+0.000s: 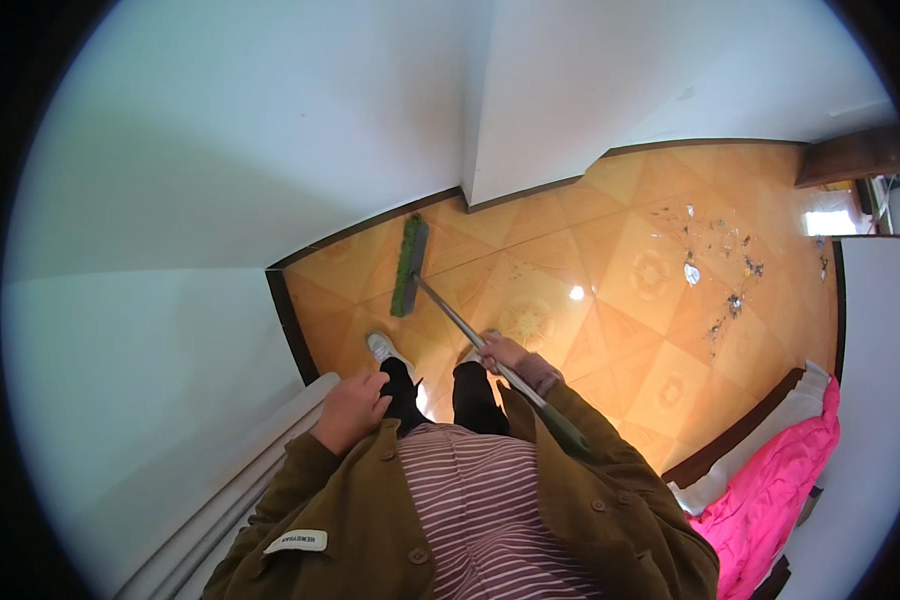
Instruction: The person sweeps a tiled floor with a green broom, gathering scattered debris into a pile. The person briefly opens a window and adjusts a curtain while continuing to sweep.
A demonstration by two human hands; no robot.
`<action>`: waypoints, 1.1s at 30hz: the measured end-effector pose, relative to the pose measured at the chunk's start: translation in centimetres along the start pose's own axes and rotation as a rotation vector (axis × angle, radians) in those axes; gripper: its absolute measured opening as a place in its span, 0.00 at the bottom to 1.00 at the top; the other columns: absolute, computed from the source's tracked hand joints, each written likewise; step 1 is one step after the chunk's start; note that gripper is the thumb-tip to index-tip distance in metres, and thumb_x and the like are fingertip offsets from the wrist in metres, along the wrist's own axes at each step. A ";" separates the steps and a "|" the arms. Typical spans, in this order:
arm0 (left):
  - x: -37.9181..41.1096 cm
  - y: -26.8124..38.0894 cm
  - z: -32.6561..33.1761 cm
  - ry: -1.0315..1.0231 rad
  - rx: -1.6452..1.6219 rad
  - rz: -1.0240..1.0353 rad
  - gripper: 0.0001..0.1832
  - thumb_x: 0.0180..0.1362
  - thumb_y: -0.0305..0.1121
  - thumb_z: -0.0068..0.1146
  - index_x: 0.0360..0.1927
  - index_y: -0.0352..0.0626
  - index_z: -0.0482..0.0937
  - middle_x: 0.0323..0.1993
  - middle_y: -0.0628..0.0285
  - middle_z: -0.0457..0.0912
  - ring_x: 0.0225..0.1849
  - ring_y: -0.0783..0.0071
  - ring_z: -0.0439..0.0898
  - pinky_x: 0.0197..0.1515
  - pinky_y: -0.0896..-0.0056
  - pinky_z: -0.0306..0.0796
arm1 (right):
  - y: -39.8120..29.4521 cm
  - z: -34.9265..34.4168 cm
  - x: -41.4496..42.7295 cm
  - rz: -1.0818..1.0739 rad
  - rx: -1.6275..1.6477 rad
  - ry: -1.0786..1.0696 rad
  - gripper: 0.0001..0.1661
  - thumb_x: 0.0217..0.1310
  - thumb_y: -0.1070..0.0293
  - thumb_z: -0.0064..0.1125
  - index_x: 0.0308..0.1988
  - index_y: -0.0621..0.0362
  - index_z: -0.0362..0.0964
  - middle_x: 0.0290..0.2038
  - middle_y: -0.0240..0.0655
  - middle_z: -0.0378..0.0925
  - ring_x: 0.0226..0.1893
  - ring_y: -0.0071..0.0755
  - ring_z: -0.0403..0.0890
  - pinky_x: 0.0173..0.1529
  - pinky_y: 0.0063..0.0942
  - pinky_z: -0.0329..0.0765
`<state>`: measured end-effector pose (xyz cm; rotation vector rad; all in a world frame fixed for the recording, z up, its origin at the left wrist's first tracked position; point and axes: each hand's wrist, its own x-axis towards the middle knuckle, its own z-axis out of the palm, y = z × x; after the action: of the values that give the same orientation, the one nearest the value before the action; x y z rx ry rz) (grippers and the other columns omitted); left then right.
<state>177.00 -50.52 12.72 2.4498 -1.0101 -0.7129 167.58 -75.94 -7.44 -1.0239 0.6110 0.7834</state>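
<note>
My right hand (501, 352) grips the metal handle of a broom (450, 310), whose upper end lies along my right forearm. The broom's head, grey with green bristles, rests on the tiled floor (622, 300) ahead of my feet, close to the dark skirting. My left hand (354, 407) holds nothing visible and hangs beside my left thigh with its fingers curled; how far they are closed is not clear. Scattered debris (735, 304) lies on the floor to the right, with a shiny silvery scrap (691, 274) among it.
White walls with dark skirting (367, 225) enclose the floor, and one wall corner juts out ahead. Pink fabric (772, 495) hangs over something white at the lower right. Pale horizontal ledges (232, 480) run along my left side. A doorway opening lies at the far right.
</note>
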 end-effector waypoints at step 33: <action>-13.6 -4.8 1.5 0.063 -0.062 -0.251 0.14 0.43 0.34 0.53 0.35 0.42 0.69 0.29 0.55 0.73 0.31 0.56 0.72 0.31 0.61 0.66 | 3.7 -0.8 1.0 -0.018 0.893 -0.021 0.04 0.55 0.71 0.41 0.30 0.50 0.55 0.14 0.26 0.57 0.09 0.15 0.57 0.09 0.12 0.58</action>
<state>170.42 -37.63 13.13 2.5531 -0.6532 -0.7282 165.15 -75.29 -10.37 -0.1984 0.8223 0.4177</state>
